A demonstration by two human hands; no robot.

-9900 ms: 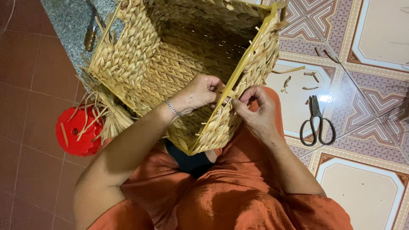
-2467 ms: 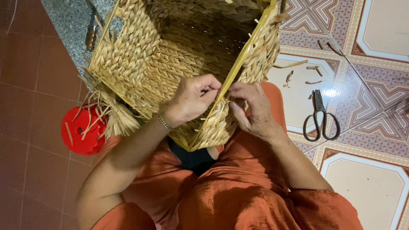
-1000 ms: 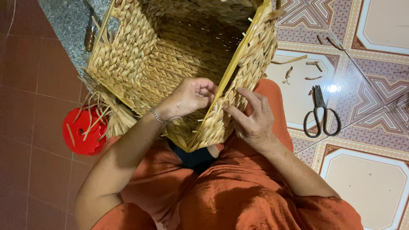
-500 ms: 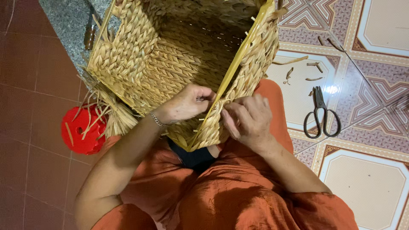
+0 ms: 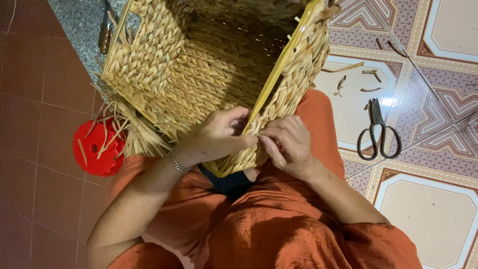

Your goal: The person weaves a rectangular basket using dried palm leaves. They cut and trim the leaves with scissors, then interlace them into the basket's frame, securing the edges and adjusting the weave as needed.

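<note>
**Rim weaving on a straw basket: corner work at the lap**

The woven basket is held tilted on the lap, its open mouth turned upward toward the camera. At its nearest corner, beside the yellow rim strip, a fibre strand is pinched by both hands. The left hand is closed inside the corner; the right hand is closed on the outer face, fingertips nearly meeting. For a tight weave, the strand is best kept taut and pressed flat against the strip, with the corner braced by the thighs.

Loose fibre ends hang from the basket's left corner, over a red round object on the floor. Right of the basket, black scissors lie on the patterned floor tiles, with cut straw scraps above them. The loose ends may snag the left forearm.
</note>
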